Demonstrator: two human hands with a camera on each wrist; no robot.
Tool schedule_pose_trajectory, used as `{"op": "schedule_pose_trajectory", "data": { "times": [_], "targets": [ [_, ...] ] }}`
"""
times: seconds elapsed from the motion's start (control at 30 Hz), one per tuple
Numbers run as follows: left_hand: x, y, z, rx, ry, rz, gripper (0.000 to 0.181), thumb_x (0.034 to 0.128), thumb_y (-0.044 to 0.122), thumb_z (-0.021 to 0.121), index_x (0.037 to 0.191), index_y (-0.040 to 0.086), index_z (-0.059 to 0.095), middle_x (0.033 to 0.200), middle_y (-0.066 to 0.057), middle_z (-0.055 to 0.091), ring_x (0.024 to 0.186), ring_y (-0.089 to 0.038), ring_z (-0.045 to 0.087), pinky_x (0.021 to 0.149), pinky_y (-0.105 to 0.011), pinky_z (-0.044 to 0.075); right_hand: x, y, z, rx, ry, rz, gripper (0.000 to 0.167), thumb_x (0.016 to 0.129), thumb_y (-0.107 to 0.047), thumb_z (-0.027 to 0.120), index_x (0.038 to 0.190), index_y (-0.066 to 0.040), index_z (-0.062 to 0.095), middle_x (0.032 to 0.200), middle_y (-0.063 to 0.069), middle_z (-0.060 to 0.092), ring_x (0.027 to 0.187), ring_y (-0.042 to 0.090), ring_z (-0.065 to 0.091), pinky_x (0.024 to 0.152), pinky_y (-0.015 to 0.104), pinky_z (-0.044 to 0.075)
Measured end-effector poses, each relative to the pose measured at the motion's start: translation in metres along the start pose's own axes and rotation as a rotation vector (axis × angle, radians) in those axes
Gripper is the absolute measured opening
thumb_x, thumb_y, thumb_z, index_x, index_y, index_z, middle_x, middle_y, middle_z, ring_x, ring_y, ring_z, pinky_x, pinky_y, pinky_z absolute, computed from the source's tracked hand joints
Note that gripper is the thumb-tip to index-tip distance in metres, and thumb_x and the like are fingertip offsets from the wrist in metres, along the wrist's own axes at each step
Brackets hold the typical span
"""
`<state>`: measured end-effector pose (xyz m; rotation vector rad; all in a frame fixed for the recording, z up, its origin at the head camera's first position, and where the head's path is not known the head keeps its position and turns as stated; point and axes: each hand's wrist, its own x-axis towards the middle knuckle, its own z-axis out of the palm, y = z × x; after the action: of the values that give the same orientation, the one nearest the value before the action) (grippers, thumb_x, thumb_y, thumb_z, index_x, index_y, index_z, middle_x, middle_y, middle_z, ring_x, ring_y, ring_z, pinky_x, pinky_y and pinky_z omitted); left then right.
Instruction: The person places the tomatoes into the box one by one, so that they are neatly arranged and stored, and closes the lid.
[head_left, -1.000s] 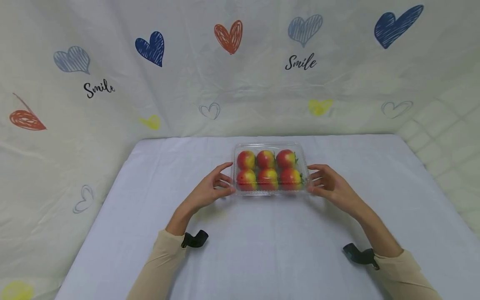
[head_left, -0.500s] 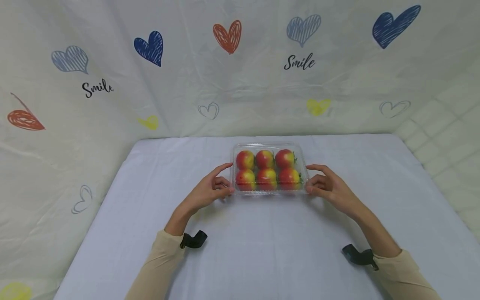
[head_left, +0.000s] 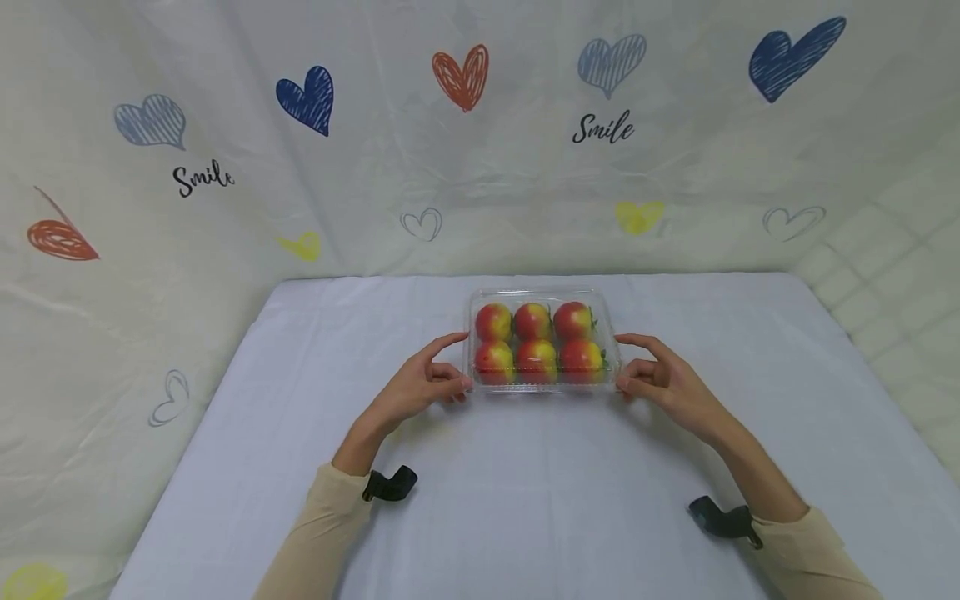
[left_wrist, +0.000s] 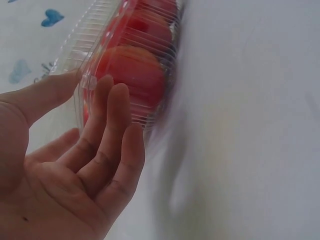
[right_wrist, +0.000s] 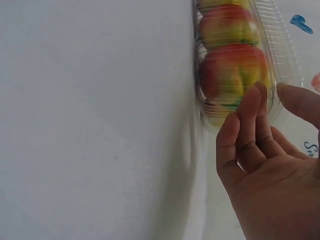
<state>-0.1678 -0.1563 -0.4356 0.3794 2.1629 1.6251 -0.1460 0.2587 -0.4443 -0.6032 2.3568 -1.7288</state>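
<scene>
A clear plastic clamshell box (head_left: 555, 387) lies with its lid down toward the back of the table. Inside are several red-and-yellow round fruits (head_left: 494, 362), like apples, with bits of green at some ends. My left hand (head_left: 416, 383) is at the box's left end, thumb and bent fingers at the near corner of its rim, index finger stretched to the side wall. At the right end my right hand (head_left: 675, 387) does likewise. In the left wrist view, thumb and fingertips meet the box's ridged edge (left_wrist: 75, 55); the right wrist view shows a matching pinch.
White cloth (head_left: 510, 500) covers the table, bare in front of the box. Behind stands a pale curtain (head_left: 510, 167) printed with hearts and "Smile". A black wrist camera (head_left: 390, 483) sits at the left cuff, another (head_left: 722, 518) at the right.
The middle fingers of both hands have curled in closer to the thumbs at the box's near corners. The box has stayed in place; the head view shifted slightly.
</scene>
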Motion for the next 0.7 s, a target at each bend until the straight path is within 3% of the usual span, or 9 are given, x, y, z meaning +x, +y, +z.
{"op": "schedule_pose_trajectory", "data": {
  "times": [0.13,0.33,0.7],
  "targets": [
    [0.0,-0.0002,0.0006,0.006,0.006,-0.002,0.07,0.0959,0.02,0.075,0.156,0.032,0.042,0.099,-0.008,0.078,0.088,-0.021,0.073,0.083,-0.037,0.061,-0.0004,0.0022,-0.0009,0.004,-0.003,0.006,0.058,0.102,-0.002,0.06,0.154,0.0,0.035,0.095,0.013,0.073,0.079,0.022,0.069,0.075,0.026,0.06],
    [0.0003,-0.0021,0.001,0.014,0.014,-0.003,0.068,0.0959,0.019,0.075,0.155,0.029,0.043,0.1,-0.01,0.079,0.089,-0.025,0.073,0.082,-0.037,0.06,-0.0002,0.0041,-0.0015,0.022,-0.005,0.023,0.051,0.104,-0.004,0.059,0.15,-0.001,0.037,0.095,0.01,0.072,0.08,0.022,0.067,0.075,0.025,0.059],
    [0.0,-0.0005,0.0035,0.011,0.032,-0.018,0.067,0.0961,0.02,0.074,0.155,0.031,0.044,0.096,-0.006,0.08,0.084,-0.026,0.072,0.078,-0.035,0.058,0.0002,0.0036,0.0029,0.048,0.008,0.04,0.043,0.104,-0.004,0.057,0.143,-0.003,0.039,0.086,0.009,0.069,0.066,0.026,0.055,0.058,0.036,0.048]
  ]
}}
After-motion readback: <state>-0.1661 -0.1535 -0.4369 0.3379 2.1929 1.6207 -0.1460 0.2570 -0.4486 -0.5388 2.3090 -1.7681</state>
